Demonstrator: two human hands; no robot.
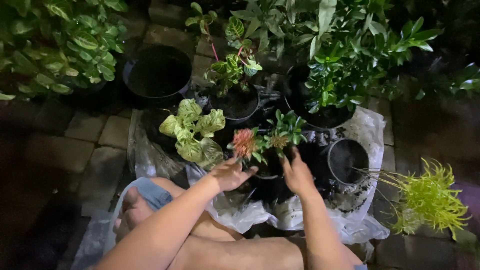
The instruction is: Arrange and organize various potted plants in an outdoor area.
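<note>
My left hand (231, 173) rests flat on the near left rim of a small black pot (265, 172), fingers spread toward the stem. My right hand (297, 175) presses at the pot's right side, fingers reaching into it. The pot holds a small plant with green leaves (287, 127) and a reddish-orange flower cluster (244, 142). It stands on a crumpled white plastic sheet (367, 130) strewn with dark soil. Whether either hand grips the pot or only touches it, I cannot tell.
An empty small black pot (347, 160) sits to the right, a yellow-green feathery plant (430, 197) beyond it. A pale variegated plant (192, 132) stands left. Larger black pots (157, 72) and leafy plants (345, 60) line the back on stone paving (85, 145). My bent legs fill the foreground.
</note>
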